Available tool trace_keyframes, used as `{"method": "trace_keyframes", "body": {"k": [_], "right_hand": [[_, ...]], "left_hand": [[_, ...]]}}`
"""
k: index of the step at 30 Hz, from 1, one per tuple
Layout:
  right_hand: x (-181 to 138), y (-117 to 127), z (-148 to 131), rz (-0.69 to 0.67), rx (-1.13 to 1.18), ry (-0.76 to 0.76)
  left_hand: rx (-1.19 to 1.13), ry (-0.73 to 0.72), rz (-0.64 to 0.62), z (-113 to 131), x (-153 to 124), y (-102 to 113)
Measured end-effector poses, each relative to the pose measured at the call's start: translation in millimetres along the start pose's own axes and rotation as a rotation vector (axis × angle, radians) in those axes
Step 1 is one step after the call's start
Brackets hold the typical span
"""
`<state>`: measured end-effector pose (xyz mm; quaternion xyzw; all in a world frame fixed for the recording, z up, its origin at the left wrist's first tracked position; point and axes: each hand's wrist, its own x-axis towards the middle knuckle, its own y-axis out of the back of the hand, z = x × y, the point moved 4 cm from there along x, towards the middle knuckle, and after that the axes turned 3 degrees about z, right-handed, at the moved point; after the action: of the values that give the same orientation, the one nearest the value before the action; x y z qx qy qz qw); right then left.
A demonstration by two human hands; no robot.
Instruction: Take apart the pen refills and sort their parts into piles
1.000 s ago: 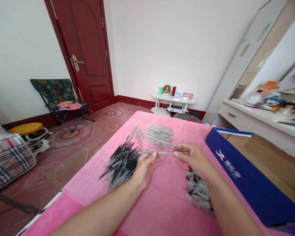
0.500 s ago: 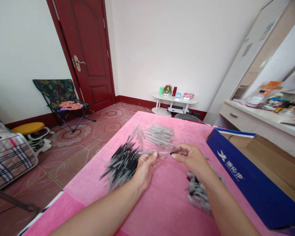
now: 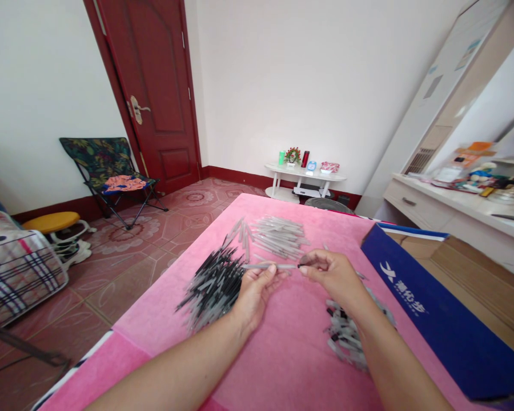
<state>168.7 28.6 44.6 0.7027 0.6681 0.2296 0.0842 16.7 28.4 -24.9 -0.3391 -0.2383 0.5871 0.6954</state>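
Pink cloth (image 3: 278,354) spread beneath both hands; straight ahead and well beyond them, a white stand (image 3: 337,176) against a pale wall (image 3: 325,74). Far to the left, a red door (image 3: 158,85) and a folding chair (image 3: 95,162) on patterned floor tiles (image 3: 107,279). Pinched between thumb and fingers of the left hand (image 3: 257,288): a slim grey tube (image 3: 259,266), roughly level, aimed at the right hand (image 3: 328,271). Pinched at that hand's fingertips: a small black piece (image 3: 300,266), right by the tube's end; cannot tell whether touching. Best, probably, to steady the tube near that end, keep both in one line and press gently. Avoid brushing the dark pile (image 3: 214,285) just left of the left hand, the caps (image 3: 342,337) below the right forearm, or the pale tubes (image 3: 278,235) beyond both hands. Farther right, a blue box (image 3: 432,314).
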Motion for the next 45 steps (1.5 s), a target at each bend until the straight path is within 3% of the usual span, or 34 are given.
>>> {"method": "trace_keyframes", "body": {"k": [23,27,31,37,42,45], "right_hand": [[-1,-6,3,0.014,-0.087,0.024],[-1,-12,12,-0.001,-0.065,0.0],[-1,-16,19,-0.018,-0.189,-0.008],[-3,-18,15,-0.086,-0.203,0.094],[-4,-19,18,-0.126,-0.253,0.017],[-4,-18,13,-0.117,-0.209,0.067]], "left_hand": [[0.058,-0.053,0.012,-1,1,0],[0.04,-0.073,0.01,-1,1,0],[0.03,-0.091,0.009,-1,1,0],[0.045,-0.079,0.022,-1,1,0],[0.043,-0.084,0.041,0,0,-1],[0.033,-0.083,0.031,-1,0,-1]]}}
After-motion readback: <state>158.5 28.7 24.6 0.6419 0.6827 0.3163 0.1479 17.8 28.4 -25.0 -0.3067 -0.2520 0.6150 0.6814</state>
